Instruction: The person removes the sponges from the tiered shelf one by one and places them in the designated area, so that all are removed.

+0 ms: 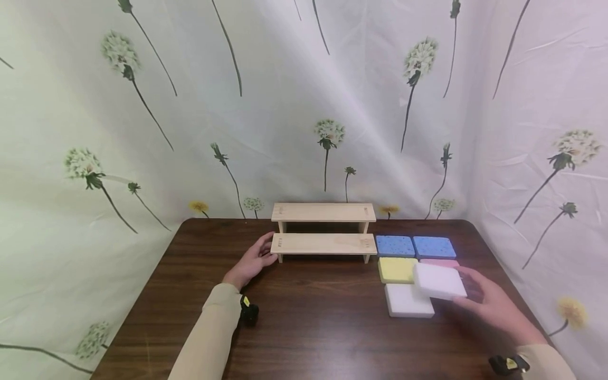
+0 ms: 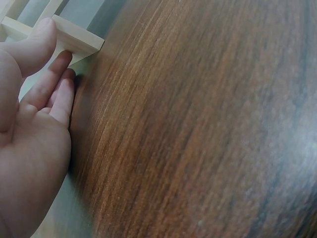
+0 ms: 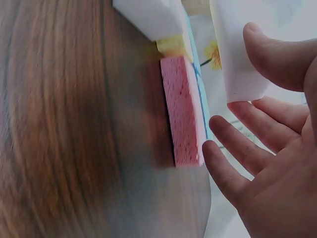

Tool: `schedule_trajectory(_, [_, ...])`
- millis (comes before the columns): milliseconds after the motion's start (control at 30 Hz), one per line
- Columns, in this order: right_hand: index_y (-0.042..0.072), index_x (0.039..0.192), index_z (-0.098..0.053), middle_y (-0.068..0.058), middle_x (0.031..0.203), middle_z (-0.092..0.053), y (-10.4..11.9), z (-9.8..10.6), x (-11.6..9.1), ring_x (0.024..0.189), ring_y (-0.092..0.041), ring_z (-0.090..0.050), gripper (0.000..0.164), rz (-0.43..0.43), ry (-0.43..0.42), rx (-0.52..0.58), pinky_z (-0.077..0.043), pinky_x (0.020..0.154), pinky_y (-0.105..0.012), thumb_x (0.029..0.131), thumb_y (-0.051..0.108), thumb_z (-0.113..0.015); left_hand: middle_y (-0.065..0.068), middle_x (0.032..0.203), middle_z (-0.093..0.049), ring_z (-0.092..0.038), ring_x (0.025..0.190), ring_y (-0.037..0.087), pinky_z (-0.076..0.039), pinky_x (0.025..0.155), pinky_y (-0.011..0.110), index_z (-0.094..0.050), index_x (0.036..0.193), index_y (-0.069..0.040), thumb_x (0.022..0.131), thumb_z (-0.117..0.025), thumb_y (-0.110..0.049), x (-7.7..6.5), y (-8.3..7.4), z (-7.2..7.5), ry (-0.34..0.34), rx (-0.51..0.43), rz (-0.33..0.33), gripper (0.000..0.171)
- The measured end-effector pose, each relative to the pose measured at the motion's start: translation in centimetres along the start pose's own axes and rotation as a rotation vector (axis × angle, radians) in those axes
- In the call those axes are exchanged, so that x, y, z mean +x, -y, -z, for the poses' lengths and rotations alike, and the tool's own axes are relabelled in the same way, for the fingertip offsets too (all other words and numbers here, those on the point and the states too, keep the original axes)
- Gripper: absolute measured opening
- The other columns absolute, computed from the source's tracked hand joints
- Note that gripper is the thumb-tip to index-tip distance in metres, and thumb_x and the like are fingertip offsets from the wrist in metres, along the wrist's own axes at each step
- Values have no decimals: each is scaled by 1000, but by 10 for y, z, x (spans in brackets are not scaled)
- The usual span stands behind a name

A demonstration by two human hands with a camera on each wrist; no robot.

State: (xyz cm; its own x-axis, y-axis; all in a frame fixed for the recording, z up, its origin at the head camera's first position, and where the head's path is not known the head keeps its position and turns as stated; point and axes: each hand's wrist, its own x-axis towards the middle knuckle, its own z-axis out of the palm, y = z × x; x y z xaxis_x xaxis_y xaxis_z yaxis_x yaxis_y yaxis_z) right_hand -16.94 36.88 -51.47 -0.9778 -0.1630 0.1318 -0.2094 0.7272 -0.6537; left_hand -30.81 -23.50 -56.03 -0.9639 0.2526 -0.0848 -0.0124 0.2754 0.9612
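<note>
Between thumb and fingers, my right hand (image 1: 496, 303) pinches a white sponge (image 1: 439, 281) by its right edge. It is raised above the other sponges, and its underside and side show in the right wrist view. Below it lie a second white sponge (image 1: 409, 302), a yellow sponge (image 1: 397, 270) and a partly covered pink sponge (image 3: 182, 111). My left hand (image 1: 252, 264) rests at the left end of a two-step wooden stand (image 1: 323, 243), its fingers loosely extended. In the left wrist view the thumb and fingertips lie right at the stand's end and leg (image 2: 79, 37).
Two blue sponges (image 1: 395, 246) lie side by side behind the yellow and pink ones, close to the stand's right end. The dark wooden table (image 1: 309, 327) reaches back to a white curtain (image 1: 285, 132) printed with dandelions. Another curtain side stands along the right.
</note>
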Motion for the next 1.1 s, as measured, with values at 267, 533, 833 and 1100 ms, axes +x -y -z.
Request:
schedule_trajectory(267, [-7,154,-42,-41,144,-51,-15,5,-14,114,20,-48,79,61,-27,102,-49,87,-7,89,11,-85,22,157,-47,-43,147,36,-29,125,54,-23,168,-12,104,-63,-8,0,2,-2,-3,5,13,75])
schedule_trajectory(533, [-7,151,-47,-38,144,-54,-26,10,-20,115,20,-48,76,70,-41,67,-46,86,-3,87,10,-86,22,158,-46,-42,148,35,-28,125,54,-23,168,-14,104,-64,-8,3,4,0,-2,-7,11,76])
schedule_trajectory(833, [-10,149,-46,-42,140,-52,-33,11,-28,112,20,-50,75,46,-23,90,-48,84,-4,87,5,-85,23,158,-45,-42,148,37,-27,126,54,-24,168,-15,104,-64,-9,5,4,2,11,-19,8,76])
schedule_trajectory(1100, [-9,149,-47,-42,142,-52,-40,9,-30,110,18,-51,76,19,18,36,-50,84,-7,88,12,-85,24,158,-45,-42,147,37,-27,126,55,-22,168,-15,104,-64,-10,4,3,1,11,-10,7,76])
